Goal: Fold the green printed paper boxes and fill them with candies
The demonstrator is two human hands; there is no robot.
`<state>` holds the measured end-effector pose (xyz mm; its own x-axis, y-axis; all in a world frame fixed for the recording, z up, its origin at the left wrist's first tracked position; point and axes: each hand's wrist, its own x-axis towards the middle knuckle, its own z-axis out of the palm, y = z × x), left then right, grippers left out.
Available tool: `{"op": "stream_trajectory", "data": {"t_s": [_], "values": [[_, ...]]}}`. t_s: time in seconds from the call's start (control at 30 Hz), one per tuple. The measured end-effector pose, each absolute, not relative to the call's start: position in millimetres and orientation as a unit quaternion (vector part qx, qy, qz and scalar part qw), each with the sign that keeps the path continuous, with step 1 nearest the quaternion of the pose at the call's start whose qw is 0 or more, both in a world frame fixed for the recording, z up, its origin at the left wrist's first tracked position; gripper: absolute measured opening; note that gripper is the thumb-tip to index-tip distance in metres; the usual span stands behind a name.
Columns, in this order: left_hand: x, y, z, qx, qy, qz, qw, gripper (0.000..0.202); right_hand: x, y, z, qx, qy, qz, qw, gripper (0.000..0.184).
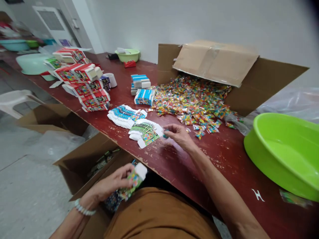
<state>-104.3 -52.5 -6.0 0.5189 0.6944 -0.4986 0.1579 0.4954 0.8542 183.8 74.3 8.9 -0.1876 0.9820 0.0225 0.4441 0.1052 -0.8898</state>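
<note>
My left hand [113, 183] holds a small green printed carton [136, 176] below the table's edge, over my lap. On the red table [174, 166], my right hand [178, 134] reaches forward, its fingertips pinched on the edge of a stack of flat green carton blanks [144, 131]. A stack of flat blue carton blanks [124, 114] lies just left of it. Many small candy packets [194, 99] spill from a tipped cardboard box [224, 66] just beyond my right hand.
A lime green basin [286, 152] sits at the right. Folded blue cartons [143, 89] and a pile of red cartons [84, 83] stand further back, with a tape roll [111, 79] and more basins. Open cardboard boxes [82, 159] rest on the floor left of me.
</note>
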Motion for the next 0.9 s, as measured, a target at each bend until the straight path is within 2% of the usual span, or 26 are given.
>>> {"op": "stream_trajectory", "data": {"t_s": [0.1,0.17,0.23,0.37,0.57,0.63,0.7,0.77,0.83,0.9], "values": [[-79.2,-47.6,4.2,0.407,0.443,0.301,0.740,0.029,145.5,39.5,17.7,-0.397,-0.561,0.576,0.443,0.036],[-62.0,-45.0,10.6,0.415,0.432,0.341,0.725,0.031,126.3,23.5,21.0,-0.372,-0.525,0.592,0.486,0.037],[-48.4,-44.2,15.7,0.422,0.432,0.360,0.711,0.030,117.5,16.1,21.7,-0.387,-0.543,0.556,0.496,0.030],[-34.8,-44.7,20.5,0.423,0.430,0.396,0.693,0.031,123.1,15.3,20.9,-0.394,-0.618,0.486,0.477,0.019],[-30.2,-39.9,23.6,0.394,0.411,0.457,0.684,0.040,135.9,13.9,33.2,-0.319,-0.733,0.425,0.425,0.021],[-29.2,-37.9,26.7,0.349,0.410,0.469,0.700,0.037,138.0,15.1,35.8,-0.336,-0.681,0.469,0.452,0.021],[-27.3,-36.2,29.6,0.308,0.410,0.474,0.716,0.043,138.7,16.5,34.5,-0.365,-0.593,0.553,0.458,0.026],[-24.3,-34.9,30.2,0.292,0.413,0.472,0.722,0.050,136.8,16.4,30.4,-0.373,-0.524,0.645,0.413,0.041],[-20.5,-33.9,27.9,0.295,0.416,0.477,0.716,0.048,132.2,13.6,25.3,-0.357,-0.498,0.696,0.375,0.051],[-17.3,-33.2,23.8,0.302,0.413,0.495,0.702,0.041,126.1,9.2,20.2,-0.341,-0.499,0.699,0.382,0.049]]}}
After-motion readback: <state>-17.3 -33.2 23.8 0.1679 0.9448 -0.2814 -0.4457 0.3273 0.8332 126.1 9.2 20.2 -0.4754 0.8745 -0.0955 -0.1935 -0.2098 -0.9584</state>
